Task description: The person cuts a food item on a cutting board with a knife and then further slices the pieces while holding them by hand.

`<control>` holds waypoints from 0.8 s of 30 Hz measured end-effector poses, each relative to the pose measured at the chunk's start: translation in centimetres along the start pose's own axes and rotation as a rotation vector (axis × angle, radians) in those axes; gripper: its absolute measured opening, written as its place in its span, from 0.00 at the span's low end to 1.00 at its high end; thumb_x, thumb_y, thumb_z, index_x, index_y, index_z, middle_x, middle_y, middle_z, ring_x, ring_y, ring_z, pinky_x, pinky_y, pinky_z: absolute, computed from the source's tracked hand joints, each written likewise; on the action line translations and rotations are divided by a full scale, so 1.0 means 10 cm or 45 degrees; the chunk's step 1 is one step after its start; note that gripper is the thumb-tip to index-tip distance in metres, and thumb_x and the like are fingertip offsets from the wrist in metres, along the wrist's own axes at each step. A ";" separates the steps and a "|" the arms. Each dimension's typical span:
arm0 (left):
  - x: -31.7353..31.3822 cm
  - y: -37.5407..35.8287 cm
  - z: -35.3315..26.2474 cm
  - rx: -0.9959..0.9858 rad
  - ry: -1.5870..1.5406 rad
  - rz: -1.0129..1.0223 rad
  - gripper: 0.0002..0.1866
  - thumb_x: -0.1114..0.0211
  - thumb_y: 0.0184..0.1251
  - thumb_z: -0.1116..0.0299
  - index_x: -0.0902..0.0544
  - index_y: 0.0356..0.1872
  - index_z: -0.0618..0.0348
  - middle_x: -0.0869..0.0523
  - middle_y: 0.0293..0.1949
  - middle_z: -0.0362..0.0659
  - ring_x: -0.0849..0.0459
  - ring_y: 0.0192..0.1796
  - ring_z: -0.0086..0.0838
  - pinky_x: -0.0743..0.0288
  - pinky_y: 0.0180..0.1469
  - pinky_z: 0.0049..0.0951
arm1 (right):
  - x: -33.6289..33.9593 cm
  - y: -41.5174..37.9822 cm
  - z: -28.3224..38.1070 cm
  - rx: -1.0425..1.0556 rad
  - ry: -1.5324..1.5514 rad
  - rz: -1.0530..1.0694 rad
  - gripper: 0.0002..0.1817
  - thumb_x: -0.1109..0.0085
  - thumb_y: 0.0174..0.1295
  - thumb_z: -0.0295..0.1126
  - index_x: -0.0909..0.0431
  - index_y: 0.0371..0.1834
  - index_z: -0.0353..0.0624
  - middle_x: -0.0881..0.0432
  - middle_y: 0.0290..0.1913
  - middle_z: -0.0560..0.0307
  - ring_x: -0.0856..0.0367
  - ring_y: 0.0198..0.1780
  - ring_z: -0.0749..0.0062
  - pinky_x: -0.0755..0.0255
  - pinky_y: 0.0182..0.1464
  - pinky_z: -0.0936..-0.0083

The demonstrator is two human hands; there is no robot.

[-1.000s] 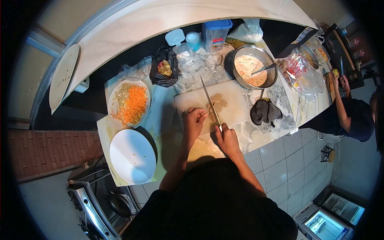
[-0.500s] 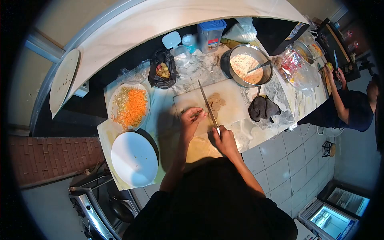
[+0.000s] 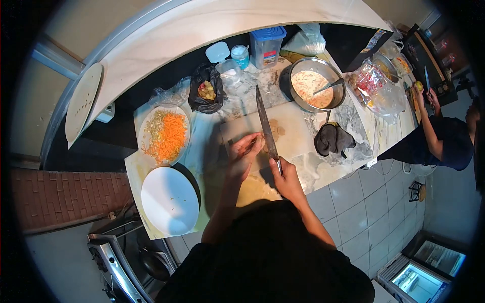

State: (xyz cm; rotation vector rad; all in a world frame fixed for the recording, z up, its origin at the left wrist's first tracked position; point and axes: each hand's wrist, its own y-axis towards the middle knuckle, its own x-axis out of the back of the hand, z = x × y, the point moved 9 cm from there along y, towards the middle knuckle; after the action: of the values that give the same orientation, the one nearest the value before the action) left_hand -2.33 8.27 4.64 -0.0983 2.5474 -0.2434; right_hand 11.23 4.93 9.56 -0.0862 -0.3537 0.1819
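My right hand (image 3: 289,182) is closed around the handle of a large kitchen knife (image 3: 267,121), whose long blade points away from me above a pale cutting board (image 3: 298,126). Curled fingers of my left hand (image 3: 245,154) are at the blade's left side; what they pinch is mostly hidden. Thin brownish slices (image 3: 277,130) lie on the board just right of the blade, partly covered by it.
Left are a plate of shredded carrot (image 3: 172,136) and a white plate (image 3: 169,202). Behind stand a black bag (image 3: 207,101), a blue-lidded container (image 3: 268,48) and a metal pot (image 3: 316,83). A dark cloth (image 3: 333,139) lies right. Another person (image 3: 444,136) holds a knife.
The knife has shifted slightly away from me and its blade now shows more of its flat side. Fewer slices are visible beside it. My left hand has moved slightly toward the blade.
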 end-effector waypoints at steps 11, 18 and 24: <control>-0.53 -0.21 -0.51 -0.048 -0.178 0.151 0.16 0.42 0.67 0.72 0.28 0.53 0.66 0.20 0.47 0.44 0.20 0.44 0.25 0.25 0.51 0.30 | 0.15 -0.11 0.46 0.135 0.000 0.042 0.17 0.51 0.66 0.37 0.27 0.37 0.29 0.32 0.14 0.42 0.35 0.15 0.62 0.40 0.22 0.67; -0.63 -0.30 -0.63 -0.110 -0.227 0.189 0.16 0.44 0.68 0.73 0.29 0.54 0.67 0.20 0.47 0.44 0.20 0.42 0.24 0.24 0.50 0.29 | 0.18 -0.17 0.56 0.173 0.020 -0.005 0.16 0.50 0.65 0.37 0.27 0.38 0.30 0.37 0.11 0.46 0.38 0.13 0.66 0.43 0.20 0.69; -0.66 -0.35 -0.66 -0.100 -0.258 0.181 0.14 0.45 0.69 0.73 0.27 0.53 0.64 0.20 0.46 0.42 0.20 0.42 0.24 0.24 0.49 0.29 | 0.21 -0.21 0.62 0.230 0.033 -0.066 0.15 0.49 0.65 0.37 0.27 0.37 0.31 0.37 0.10 0.47 0.37 0.11 0.66 0.44 0.19 0.69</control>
State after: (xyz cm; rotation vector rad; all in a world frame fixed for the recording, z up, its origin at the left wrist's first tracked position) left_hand -0.43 6.66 14.25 0.0270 2.3492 -0.0743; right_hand 11.34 3.58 16.34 0.0990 -0.3123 0.1610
